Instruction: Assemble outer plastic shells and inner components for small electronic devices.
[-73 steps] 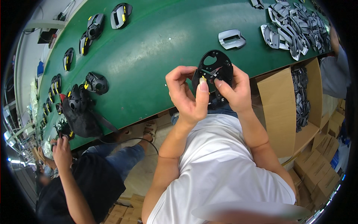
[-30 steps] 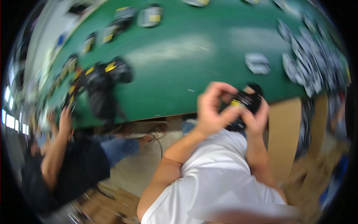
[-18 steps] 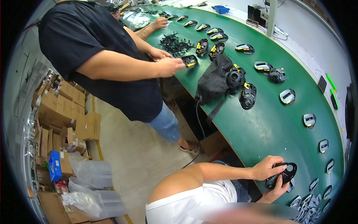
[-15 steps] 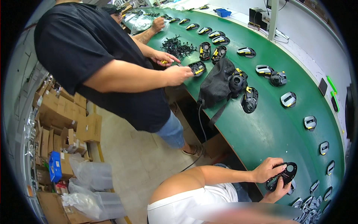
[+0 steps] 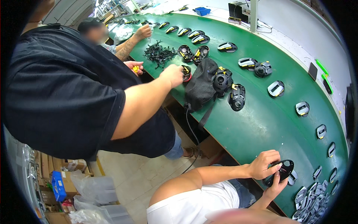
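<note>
My left hand (image 5: 263, 164) grips the upper edge of a black oval plastic shell (image 5: 288, 167), thumb pressed on its face. From below, my right hand (image 5: 276, 186) is closed round the lower side, its thumb reaching up into the shell. Thin reddish wires or lines show in its opening, too small to make out. The shell is tilted above the green bench (image 5: 246, 127). Just beyond it lies a grey-and-black plastic piece (image 5: 292, 178), partly covered.
At right front is a heap of grey plastic parts (image 5: 311, 199). Grey-and-black housings (image 5: 276, 89) line the bench. A black mesh bag (image 5: 201, 84) sits by the near edge. Left of me, a co-worker in black (image 5: 67, 89) works on a black housing (image 5: 186, 72), holding small yellow pieces (image 5: 135, 69).
The view has swung slightly right, so the bench appears further left. I still hold the shell, now tipped more steeply. The co-worker in black appears closer, one arm bent over the housing.
</note>
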Tool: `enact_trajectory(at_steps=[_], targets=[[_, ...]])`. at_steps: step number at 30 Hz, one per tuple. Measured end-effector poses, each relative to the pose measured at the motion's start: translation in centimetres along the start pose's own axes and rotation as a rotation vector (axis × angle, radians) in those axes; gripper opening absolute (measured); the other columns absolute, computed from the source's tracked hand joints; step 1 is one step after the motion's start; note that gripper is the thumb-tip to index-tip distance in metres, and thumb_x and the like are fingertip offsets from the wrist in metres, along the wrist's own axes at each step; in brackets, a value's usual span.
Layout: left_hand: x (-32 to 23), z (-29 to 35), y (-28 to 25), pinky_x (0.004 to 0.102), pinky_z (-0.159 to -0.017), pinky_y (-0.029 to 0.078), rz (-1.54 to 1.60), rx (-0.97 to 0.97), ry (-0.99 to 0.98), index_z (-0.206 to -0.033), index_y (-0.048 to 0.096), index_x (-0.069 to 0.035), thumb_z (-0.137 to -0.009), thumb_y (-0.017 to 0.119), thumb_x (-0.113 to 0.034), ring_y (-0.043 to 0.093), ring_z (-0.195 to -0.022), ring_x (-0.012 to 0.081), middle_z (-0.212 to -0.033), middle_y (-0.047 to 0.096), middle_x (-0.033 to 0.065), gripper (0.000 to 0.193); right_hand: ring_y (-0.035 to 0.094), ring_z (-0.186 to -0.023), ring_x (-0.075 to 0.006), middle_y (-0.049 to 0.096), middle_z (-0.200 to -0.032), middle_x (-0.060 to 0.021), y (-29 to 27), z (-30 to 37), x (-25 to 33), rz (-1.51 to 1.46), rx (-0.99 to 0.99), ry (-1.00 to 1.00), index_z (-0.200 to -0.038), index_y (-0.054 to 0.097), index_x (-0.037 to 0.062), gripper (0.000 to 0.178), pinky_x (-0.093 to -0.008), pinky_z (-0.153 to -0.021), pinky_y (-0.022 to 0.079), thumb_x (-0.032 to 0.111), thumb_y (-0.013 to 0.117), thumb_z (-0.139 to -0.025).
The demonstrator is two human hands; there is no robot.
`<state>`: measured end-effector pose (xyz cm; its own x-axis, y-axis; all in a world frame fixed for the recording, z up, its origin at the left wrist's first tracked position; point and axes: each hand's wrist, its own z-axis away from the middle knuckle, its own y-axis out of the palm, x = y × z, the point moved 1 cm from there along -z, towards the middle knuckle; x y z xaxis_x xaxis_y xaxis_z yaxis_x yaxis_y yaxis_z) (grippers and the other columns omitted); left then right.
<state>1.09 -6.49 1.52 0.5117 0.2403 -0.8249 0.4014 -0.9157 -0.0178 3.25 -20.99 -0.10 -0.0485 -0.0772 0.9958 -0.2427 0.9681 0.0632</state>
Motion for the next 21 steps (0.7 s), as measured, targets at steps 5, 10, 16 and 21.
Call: enact_trajectory(at_steps=[5, 10, 16, 21], targets=[[0.6, -0.3, 0.4, 0.0392, -0.057, 0.036, -0.065, 0.014, 0.039, -0.073, 0.048, 0.002, -0.08, 0.053, -0.019, 0.043, -0.063, 0.0318, -0.069, 0.046, 0.0145, 0.022, 0.054, -0.09, -0.0142, 0.058, -0.102, -0.007, -0.6, -0.2, -0.1, 0.09, 0.039, 0.072, -0.11, 0.053, -0.0035, 0.027, -0.0277, -0.081, 0.043, 0.015, 0.056, -0.091], [0.5, -0.4, 0.5, 0.0393, -0.058, 0.036, -0.08, -0.022, 0.02, -0.072, 0.047, 0.002, -0.079, 0.053, -0.02, 0.043, -0.063, 0.0321, -0.069, 0.046, 0.0148, 0.024, 0.053, -0.094, -0.0152, 0.057, -0.105, -0.0087, 0.6, -0.1, -0.2, 0.032, -0.042, 0.09, -0.115, 0.051, -0.0043, 0.031, -0.0286, -0.082, 0.043, 0.016, 0.054, -0.092], [0.3, -0.5, 1.1, 0.0385, -0.057, 0.036, -0.023, -0.055, -0.022, -0.072, 0.046, 0.002, -0.079, 0.053, -0.02, 0.042, -0.063, 0.031, -0.068, 0.045, 0.0147, 0.024, 0.054, -0.095, -0.0173, 0.056, -0.107, -0.0111, -0.1, -0.4, -0.2, 0.056, -0.05, 0.027, -0.119, 0.048, -0.006, 0.035, -0.0296, -0.083, 0.043, 0.016, 0.054, -0.092], [0.4, -0.1, 2.1, 0.0328, -0.055, 0.036, 0.236, -0.004, -0.204, -0.073, 0.045, 0.002, -0.08, 0.055, -0.023, 0.043, -0.062, 0.0233, -0.067, 0.043, 0.0107, 0.028, 0.055, -0.098, -0.0206, 0.056, -0.109, -0.013, 0.1, -0.1, -0.2, -0.145, -0.087, 0.077, -0.117, 0.047, -0.0077, 0.038, -0.032, -0.084, 0.045, 0.017, 0.056, -0.09]])
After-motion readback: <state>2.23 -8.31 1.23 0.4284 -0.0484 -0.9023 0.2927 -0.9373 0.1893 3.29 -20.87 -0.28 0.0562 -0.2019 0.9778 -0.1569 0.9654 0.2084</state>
